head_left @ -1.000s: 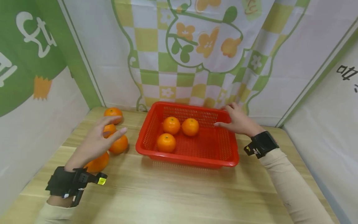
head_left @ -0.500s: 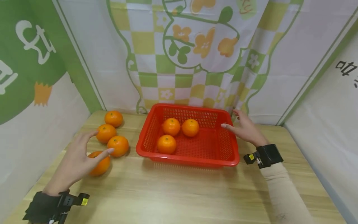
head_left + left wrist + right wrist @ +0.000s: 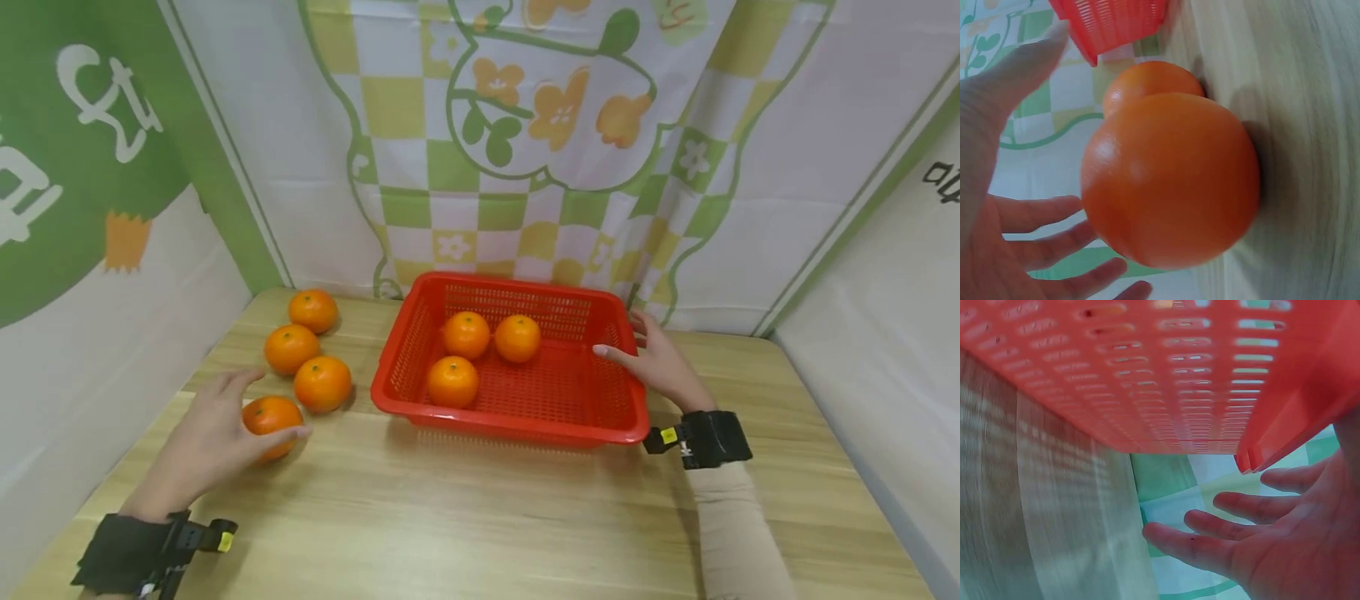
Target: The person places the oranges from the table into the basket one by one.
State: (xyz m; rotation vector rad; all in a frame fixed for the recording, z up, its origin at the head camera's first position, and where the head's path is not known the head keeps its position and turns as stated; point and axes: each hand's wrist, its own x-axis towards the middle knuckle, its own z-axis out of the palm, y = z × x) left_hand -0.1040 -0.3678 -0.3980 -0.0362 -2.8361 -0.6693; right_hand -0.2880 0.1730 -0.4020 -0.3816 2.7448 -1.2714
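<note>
My left hand (image 3: 213, 437) is spread around the nearest loose orange (image 3: 273, 425), its thumb in front and its fingers behind. In the left wrist view this orange (image 3: 1172, 181) rests on the table, the fingertips (image 3: 1066, 209) right by its side and the thumb well apart from it. My right hand (image 3: 656, 362) is at the right end of a red plastic basket (image 3: 510, 425), thumb over the rim and fingers outside. From the right wrist, those fingers (image 3: 1197, 547) look extended, beside the slotted basket wall (image 3: 1166, 394). Inside the basket sit three oranges (image 3: 453, 382).
Three more oranges stand loose left of the basket: one at the back (image 3: 313, 311), one in the middle (image 3: 292, 349) and one nearer the basket (image 3: 322, 384). A wooden table (image 3: 450, 525) lies beneath. Behind it hangs a patterned curtain (image 3: 487, 208).
My left hand has come back toward me from over the farther oranges and lowered around the nearest one. The right hand has shifted outward and down along the basket's right end.
</note>
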